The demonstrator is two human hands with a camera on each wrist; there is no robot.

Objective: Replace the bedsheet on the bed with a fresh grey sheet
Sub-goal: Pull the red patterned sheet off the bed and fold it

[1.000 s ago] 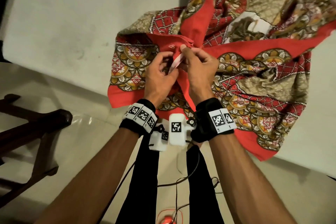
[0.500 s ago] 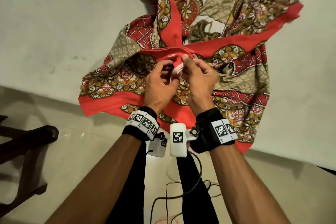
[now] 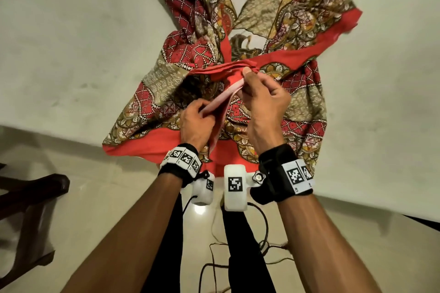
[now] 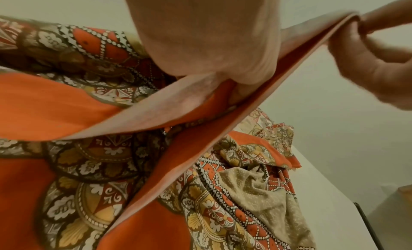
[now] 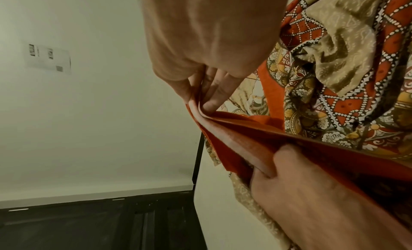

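We are standing at the edge of the bed (image 3: 71,43), looking down. The old patterned bedsheet (image 3: 297,93) is already off the mattress surface around it: it lies bunched in a heap on the bare pale mattress, with its near part hanging over the bed edge toward our legs. So we judge the stripping step as largely done, and the current step as gathering or folding the old sheet by its red border.

Left hand (image 3: 196,121): fingers curled, pinching the doubled red hem low, near the bed edge. Right hand (image 3: 262,100): thumb and fingers pinched on the same hem higher up, over the heap. The hem runs taut between the two hands, which are apart but near each other. The wrist views confirm both pinches on the red border, pale underside showing.

Not yet done, as far as we can see: the old sheet has not left the bed, and no grey sheet appears in any view, so we cannot tell where it is kept. Fetching, spreading and tucking it all remain. We estimate the task at well under half.

Also noted: a dark wooden chair (image 3: 28,195) on the floor to our left, cables (image 3: 238,257) trailing at our feet.
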